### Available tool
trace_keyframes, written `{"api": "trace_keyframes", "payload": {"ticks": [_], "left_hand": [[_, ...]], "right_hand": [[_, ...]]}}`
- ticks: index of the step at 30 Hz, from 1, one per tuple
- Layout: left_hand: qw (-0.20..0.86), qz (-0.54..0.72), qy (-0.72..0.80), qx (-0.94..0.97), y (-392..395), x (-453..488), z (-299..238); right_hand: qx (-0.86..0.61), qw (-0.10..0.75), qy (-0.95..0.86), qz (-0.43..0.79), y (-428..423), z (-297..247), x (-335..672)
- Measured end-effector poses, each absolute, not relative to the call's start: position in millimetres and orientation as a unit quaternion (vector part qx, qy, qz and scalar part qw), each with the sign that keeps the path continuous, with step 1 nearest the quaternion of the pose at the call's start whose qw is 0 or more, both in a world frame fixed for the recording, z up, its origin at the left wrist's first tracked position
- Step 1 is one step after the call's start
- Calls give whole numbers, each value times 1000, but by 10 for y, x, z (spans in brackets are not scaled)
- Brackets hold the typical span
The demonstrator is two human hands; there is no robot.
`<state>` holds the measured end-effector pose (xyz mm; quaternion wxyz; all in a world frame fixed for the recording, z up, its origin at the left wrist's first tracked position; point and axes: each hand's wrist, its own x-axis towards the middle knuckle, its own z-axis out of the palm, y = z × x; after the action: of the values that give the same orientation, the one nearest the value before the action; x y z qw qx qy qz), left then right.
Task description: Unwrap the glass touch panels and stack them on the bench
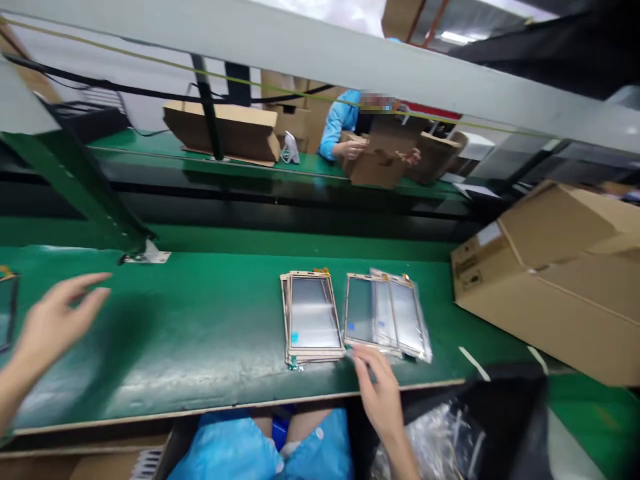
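Note:
My left hand (pixel 60 323) is raised over the left side of the green bench, thumb and fingers apart, with nothing in it. A dark-framed panel (pixel 7 310) lies near it, cut off by the left edge of the view. My right hand (pixel 380 393) is at the bench's front, its fingertips at the lower edge of a flat touch-screen panel (pixel 360 310). Its thumb is a little apart from the fingers; whether it touches the panel is unclear. That panel overlaps others in clear plastic sleeves (pixel 413 317). To their left is a stack of similar panels (pixel 314 313) with orange flex tabs.
A large cardboard box (pixel 550 273) stands at the right. A green metal post (pixel 95 193) rises from the bench (pixel 200 320) at left. Clear plastic bags (pixel 440 440) lie below the front edge. Across the bench, a person in blue sleeves handles a carton (pixel 377 167).

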<state>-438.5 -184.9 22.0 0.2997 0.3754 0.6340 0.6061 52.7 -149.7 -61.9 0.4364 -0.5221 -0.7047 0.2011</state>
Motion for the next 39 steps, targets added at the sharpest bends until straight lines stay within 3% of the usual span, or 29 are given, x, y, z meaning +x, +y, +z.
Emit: {"api": "trace_keyframes", "payload": {"ticks": [4,6,11,18,23,26,30,32,36,39], "left_hand": [[299,472,601,572,-1350,-3056,-198],[262,339,566,705,-1194,-2509,-356],[256,286,573,724,-1090,-1914,-613],[284,308,574,704,-1149,-1868,-707],[339,393,565,641,-1140,-1910,-626],[401,434,537,602,-1271,-1925,-485],[679,450,373,444,-1617,-1913,-262],[768,445,312,339,-1788,-1911,-195],[796,396,325,322,-1998,-1930,-173],[791,367,345,347,-2043,-1954,-173]], "right_hand": [[-564,338,-727,195,-1125,-604,280],[-590,307,-719,204,-905,-620,197],[-625,271,-689,248,-427,-606,20],[-614,342,-634,324,-308,-485,-81],[-526,417,-586,453,-432,-350,-126],[-480,448,-562,504,-730,-228,-109],[-404,427,-529,612,-1135,-119,1],[-372,396,-498,676,-1191,-91,77],[-377,335,-420,755,-1036,-31,231],[-389,267,-480,740,-930,57,318]]}}
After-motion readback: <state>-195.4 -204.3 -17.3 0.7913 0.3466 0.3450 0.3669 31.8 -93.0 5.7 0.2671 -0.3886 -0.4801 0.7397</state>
